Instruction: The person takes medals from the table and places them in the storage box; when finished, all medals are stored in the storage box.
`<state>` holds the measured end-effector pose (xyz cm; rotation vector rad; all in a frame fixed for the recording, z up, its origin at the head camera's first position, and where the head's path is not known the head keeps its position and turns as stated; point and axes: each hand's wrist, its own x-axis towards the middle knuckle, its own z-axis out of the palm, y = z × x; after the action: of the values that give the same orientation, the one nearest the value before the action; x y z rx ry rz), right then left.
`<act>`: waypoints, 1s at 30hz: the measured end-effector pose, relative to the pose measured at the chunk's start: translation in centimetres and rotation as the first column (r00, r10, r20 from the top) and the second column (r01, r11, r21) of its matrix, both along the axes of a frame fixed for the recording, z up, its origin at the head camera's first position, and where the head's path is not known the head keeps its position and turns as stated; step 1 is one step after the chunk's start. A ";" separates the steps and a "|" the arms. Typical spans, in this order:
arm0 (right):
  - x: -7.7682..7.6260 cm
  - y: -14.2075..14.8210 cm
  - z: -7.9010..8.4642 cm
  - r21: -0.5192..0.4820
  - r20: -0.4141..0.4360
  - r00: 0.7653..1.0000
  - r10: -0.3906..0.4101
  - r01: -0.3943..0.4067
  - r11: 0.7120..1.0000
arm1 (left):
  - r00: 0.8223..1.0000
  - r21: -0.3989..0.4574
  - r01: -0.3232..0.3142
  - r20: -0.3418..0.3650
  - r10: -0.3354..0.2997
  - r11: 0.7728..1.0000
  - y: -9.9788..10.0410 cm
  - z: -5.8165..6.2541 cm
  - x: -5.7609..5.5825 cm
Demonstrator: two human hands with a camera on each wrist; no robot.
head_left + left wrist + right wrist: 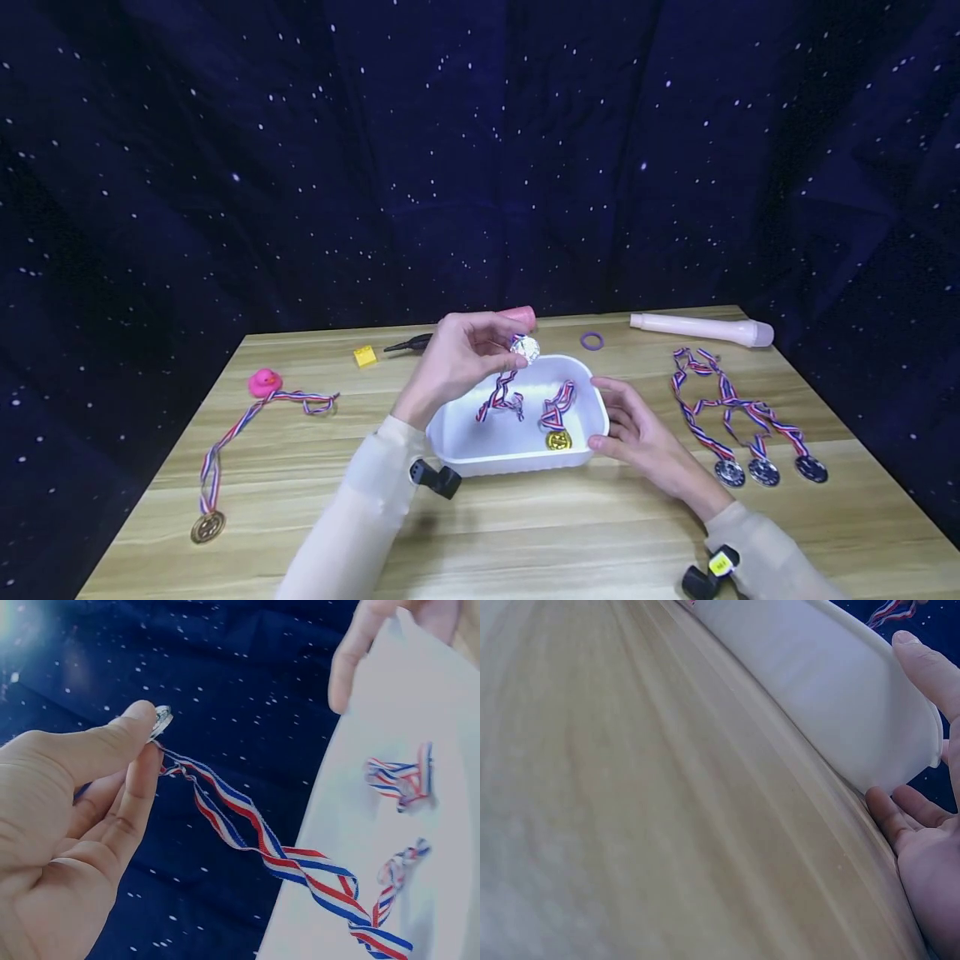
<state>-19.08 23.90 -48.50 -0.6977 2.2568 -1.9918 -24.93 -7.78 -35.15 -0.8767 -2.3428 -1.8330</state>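
Note:
My left hand pinches a silver medal between thumb and fingers, above the back of a white plastic tub. From the medal, its red, white and blue striped ribbon hangs down into the tub, as the left wrist view shows. Inside the tub at the right lies a gold medal with its ribbon bunched behind it. My right hand holds the tub's right end, thumb at the front corner and fingers round the side; the right wrist view shows its lower fingers by the tub's base.
Three silver medals with tangled ribbons lie at the right, a bronze-coloured medal at the left by a pink rubber duck. Along the back are a yellow block, a black pointed object, a purple ring and a pale pink tube.

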 end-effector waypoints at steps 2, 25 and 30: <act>0.0 0.0 0.0 -0.004 0.000 1.000 0.003 -0.003 1.000 | 1.000 -0.027 -0.010 0.011 0.010 1.000 -0.1 -0.6 0.0; 0.2 -0.1 0.2 -0.015 -0.003 1.000 0.017 -0.017 1.000 | 0.964 -0.377 0.201 0.241 -0.113 0.904 -0.4 -4.8 0.8; 0.1 -0.1 0.1 -0.014 -0.015 1.000 0.023 -0.024 1.000 | 0.966 -0.445 0.212 0.231 -0.117 0.870 -0.1 -5.4 0.9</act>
<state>-19.00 23.83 -48.42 -0.7394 2.2344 -2.0003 -24.02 -7.87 -40.54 -1.0029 -2.9991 -1.4778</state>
